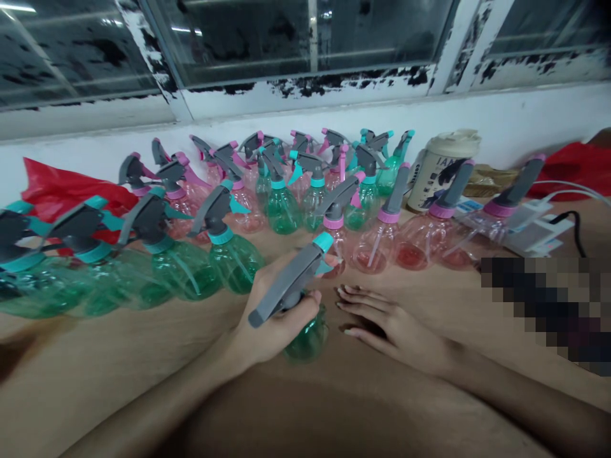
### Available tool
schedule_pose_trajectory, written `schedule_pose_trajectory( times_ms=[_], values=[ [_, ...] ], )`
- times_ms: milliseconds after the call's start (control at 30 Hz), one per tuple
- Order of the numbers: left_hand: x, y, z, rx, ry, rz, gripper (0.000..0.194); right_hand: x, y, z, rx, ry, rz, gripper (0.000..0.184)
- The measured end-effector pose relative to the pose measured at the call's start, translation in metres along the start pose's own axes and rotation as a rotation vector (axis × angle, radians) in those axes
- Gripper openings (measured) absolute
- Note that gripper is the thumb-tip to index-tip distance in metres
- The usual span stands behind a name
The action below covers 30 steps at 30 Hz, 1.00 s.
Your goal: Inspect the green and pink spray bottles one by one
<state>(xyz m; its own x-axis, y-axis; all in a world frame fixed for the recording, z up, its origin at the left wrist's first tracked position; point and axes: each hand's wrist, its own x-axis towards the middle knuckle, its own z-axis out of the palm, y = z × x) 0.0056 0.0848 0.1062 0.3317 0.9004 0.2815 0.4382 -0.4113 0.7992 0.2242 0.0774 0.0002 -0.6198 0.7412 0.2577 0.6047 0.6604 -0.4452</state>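
My left hand (272,318) is wrapped round the neck of a green spray bottle (308,340) at the table's front. That bottle has a grey trigger head with a turquoise nozzle pointing away to the right. To its right, my right hand (386,321) rests on the tabletop with its fingers stretched out, holding nothing. Just beyond my hands is a row of pink spray bottles (375,248) with grey heads and pink collars. On the left side, several green spray bottles (184,270) stand close together.
More pink and green bottles crowd the back along the wall. A tall printed cup (442,172) stands at the back right, near a white power strip (539,232) with cables. Red plastic bags (81,194) lie at both ends. The wooden table (143,356) extends below.
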Motion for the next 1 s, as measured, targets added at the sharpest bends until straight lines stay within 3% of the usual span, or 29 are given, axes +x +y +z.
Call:
schedule_pose_trajectory(
  times_ms=[100,367,633,733,867,1000],
  values=[
    [0.002,0.004,0.002,0.008,0.047,0.083,0.015,0.0,0.001,0.0,0.002,0.003,-0.008,0.043],
    [0.003,0.0,0.003,0.098,0.085,0.125,0.026,0.0,0.001,0.001,0.013,0.018,-0.017,0.045],
    [0.0,0.001,0.003,-0.055,-0.038,-0.005,0.025,0.0,0.002,0.001,0.027,0.017,-0.03,0.045],
    [-0.002,0.003,0.003,-0.067,-0.023,-0.006,0.026,0.001,0.002,0.0,0.021,0.011,-0.028,0.045],
    [-0.005,0.002,0.0,-0.017,-0.015,-0.021,0.047,0.002,-0.001,-0.003,0.004,0.009,-0.03,0.044],
    [-0.013,-0.013,-0.001,0.048,0.018,0.042,0.063,0.004,-0.003,-0.002,0.013,0.047,-0.047,0.042]
  ],
)
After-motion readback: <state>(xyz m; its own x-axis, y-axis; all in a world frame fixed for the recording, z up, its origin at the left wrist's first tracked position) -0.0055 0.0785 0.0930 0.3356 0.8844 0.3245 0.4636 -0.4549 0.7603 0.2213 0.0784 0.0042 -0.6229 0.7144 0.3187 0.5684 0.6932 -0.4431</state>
